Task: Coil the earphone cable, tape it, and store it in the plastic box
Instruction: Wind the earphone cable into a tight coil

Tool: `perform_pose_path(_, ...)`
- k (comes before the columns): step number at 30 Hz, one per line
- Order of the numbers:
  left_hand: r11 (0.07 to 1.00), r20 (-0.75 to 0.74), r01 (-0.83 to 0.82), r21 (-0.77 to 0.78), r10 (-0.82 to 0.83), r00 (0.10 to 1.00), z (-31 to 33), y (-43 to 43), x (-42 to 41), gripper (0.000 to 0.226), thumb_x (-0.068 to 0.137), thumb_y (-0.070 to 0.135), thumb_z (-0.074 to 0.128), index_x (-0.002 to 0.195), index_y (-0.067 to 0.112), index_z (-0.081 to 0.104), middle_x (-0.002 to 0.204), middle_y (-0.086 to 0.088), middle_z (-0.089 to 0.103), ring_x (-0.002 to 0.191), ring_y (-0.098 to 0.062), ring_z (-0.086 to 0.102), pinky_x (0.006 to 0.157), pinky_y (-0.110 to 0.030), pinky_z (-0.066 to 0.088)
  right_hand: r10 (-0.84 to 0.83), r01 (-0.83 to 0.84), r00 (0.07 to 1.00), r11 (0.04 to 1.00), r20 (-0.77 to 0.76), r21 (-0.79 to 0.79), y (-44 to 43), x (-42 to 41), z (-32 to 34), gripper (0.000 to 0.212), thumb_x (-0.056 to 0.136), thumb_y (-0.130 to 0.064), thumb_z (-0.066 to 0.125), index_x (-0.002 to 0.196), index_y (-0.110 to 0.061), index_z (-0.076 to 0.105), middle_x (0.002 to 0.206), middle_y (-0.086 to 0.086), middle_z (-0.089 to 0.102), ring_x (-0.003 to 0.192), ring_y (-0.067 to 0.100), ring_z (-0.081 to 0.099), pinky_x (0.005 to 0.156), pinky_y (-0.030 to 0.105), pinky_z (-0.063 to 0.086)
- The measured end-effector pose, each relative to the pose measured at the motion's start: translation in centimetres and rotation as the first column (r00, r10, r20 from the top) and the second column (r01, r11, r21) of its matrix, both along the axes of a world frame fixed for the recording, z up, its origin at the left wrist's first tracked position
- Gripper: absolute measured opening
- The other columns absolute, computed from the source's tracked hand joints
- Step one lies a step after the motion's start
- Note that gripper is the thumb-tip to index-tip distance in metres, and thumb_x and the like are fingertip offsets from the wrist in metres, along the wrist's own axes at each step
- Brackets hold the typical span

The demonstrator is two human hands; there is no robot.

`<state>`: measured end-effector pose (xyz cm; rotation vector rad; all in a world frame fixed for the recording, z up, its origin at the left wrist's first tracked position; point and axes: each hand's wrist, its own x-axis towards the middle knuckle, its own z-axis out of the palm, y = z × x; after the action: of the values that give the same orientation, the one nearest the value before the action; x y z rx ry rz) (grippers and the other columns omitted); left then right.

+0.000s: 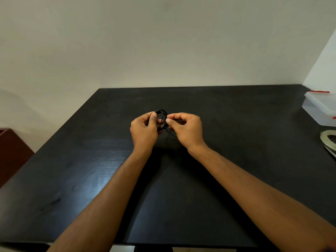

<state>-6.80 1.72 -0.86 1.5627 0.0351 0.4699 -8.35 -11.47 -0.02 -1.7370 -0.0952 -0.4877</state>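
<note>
A black earphone cable (162,113) is wound into a small coil above the middle of the black table (236,160). My left hand (144,130) grips the coil, thumb on its left side. My right hand (187,129) pinches the cable at the coil's right side between thumb and forefinger. A short loose end hangs below the coil, between the two hands. A clear plastic box (321,108) with a closed lid and red clips stands at the table's far right. A roll of tape (328,138) lies just in front of the box.
A pale wall rises behind the table. A reddish-brown piece of furniture (12,151) stands off the table's left edge. A thin flat object (331,150) lies at the right edge below the tape roll, cut off by the frame.
</note>
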Motion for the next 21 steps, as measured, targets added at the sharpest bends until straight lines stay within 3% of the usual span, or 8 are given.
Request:
perform_pose_path(6, 0.980, 0.079, -0.052, 0.191, 0.038, 0.996, -0.1, 0.0, -0.2, 0.016, 0.099, 0.021, 0.062, 0.105, 0.016, 0.075, 0.087, 0.003, 0.075, 0.080, -0.010, 0.075, 0.068, -0.036, 0.064, -0.023, 0.023, 1.000, 1.000, -0.010, 0.001, 0.2, -0.4, 0.1, 0.023, 0.078, -0.029, 0.088, 0.090, -0.011, 0.081, 0.082, -0.003, 0.078, 0.076, 0.008, 0.075, 0.072, 0.028, 0.063)
perform_pose_path(14, 0.935, 0.199, -0.047, 0.352, -0.025, 0.980, 0.1, -0.4, -0.9, 0.017, 0.100, 0.021, 0.060, 0.104, 0.016, 0.075, 0.081, 0.007, 0.075, 0.078, -0.007, 0.074, 0.076, -0.040, 0.063, -0.088, 0.087, 0.996, 0.994, -0.006, -0.059, -0.1, 0.1, -0.4, 0.017, 0.079, -0.012, 0.086, 0.092, -0.018, 0.076, 0.081, -0.009, 0.074, 0.075, 0.001, 0.072, 0.066, 0.021, 0.061)
perform_pose_path(21, 0.892, 0.295, -0.098, 0.441, -0.041, 0.955, 0.4, -0.4, -1.1, 0.016, 0.099, 0.023, 0.059, 0.103, 0.022, 0.075, 0.079, 0.014, 0.073, 0.075, -0.003, 0.072, 0.072, -0.038, 0.062, 0.011, -0.003, 0.997, 0.994, -0.073, 0.110, -0.5, 0.4, -0.2, 0.027, 0.083, -0.002, 0.080, 0.105, -0.014, 0.071, 0.081, 0.003, 0.078, 0.079, 0.013, 0.076, 0.079, 0.038, 0.064)
